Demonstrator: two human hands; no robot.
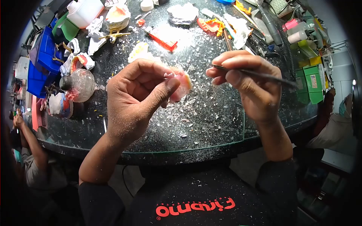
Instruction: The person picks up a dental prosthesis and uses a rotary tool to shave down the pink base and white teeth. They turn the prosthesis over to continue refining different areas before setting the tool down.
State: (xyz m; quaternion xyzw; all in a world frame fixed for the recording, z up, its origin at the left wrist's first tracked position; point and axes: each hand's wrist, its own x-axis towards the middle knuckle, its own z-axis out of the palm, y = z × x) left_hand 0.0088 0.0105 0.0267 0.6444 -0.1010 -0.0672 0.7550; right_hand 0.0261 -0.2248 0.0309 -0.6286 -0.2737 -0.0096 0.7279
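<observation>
Between the thumb and fingers of my left hand (137, 96) is a pink denture piece (183, 84) with a pale yellowish edge, raised over the dark tabletop (215, 128). Part of the piece is hidden behind my thumb. White dust covers the skin of that hand. To the right, my right hand (250, 81) is closed around a thin dark tool (264, 75), its fine tip pointing left toward the denture piece but apart from it. Pale shavings lie scattered on the table below both hands.
At the left stand a glass jar (83, 86), a blue bin (47, 56) and dental casts (117, 17). A red frame-like object (164, 39) lies behind my hands. Bottles (298, 36) and green boxes (312, 83) are at the right. Other people sit at both sides.
</observation>
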